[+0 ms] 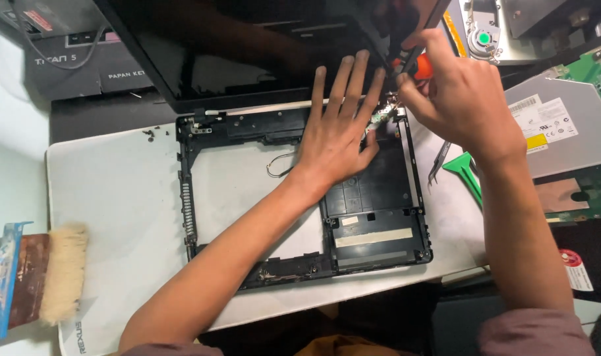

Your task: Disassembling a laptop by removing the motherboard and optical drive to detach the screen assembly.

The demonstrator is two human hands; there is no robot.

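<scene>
The right hand (462,99) is closed around a screwdriver (412,62) with an orange and black handle. Its tip points down at the top right corner of a black laptop base (379,191), near a small green board (379,117) there (the tip itself is hidden by fingers).

The left hand (337,128) is open and lies flat, fingers spread, pressing on the same base just beside the screwdriver. It holds nothing.

The base is an empty plastic shell with a big hole in the middle. It sits on a white mat (116,198). The dark laptop screen (248,46) stands up behind it, joined at the back edge.

To the right of the base lie tweezers (439,161) and a green plastic tool (468,175). Past them is a grey disc drive (564,128) on green circuit boards (577,191). Far left, at the mat's edge, lies a wide brush (63,273) with pale bristles.
</scene>
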